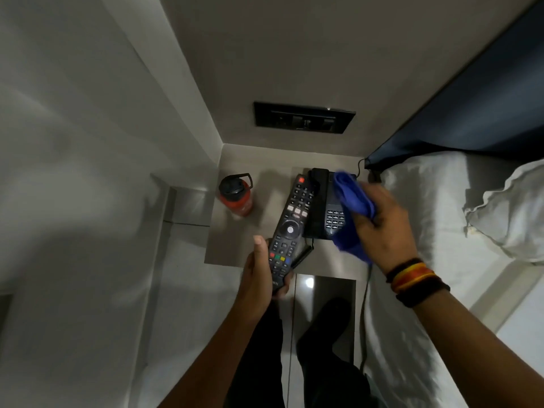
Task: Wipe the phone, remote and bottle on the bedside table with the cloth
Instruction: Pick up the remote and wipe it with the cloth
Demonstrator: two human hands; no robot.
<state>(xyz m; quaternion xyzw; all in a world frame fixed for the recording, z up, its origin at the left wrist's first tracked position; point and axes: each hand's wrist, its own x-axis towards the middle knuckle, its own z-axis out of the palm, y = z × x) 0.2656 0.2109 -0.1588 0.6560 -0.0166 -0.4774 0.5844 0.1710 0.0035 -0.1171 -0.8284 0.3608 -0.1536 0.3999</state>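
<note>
My left hand (pixel 260 272) grips the lower end of a long black remote (pixel 290 225), held above the front of the bedside table (pixel 235 237) with its buttons facing up. My right hand (pixel 382 225) is shut on a bunched blue cloth (pixel 351 207), which hangs over the right side of the black desk phone (pixel 322 207). The phone sits on the table, its handset in the cradle and its keypad partly showing. A red bottle (pixel 237 195) with a black lid and loop handle stands upright at the table's back left, apart from both hands.
A bed with white sheets and a pillow (pixel 506 207) lies right of the table, a dark blue headboard (pixel 471 107) behind it. A black switch panel (pixel 303 117) is on the wall above. A cable (pixel 366 290) hangs down by the bed. My legs stand on the tiled floor below.
</note>
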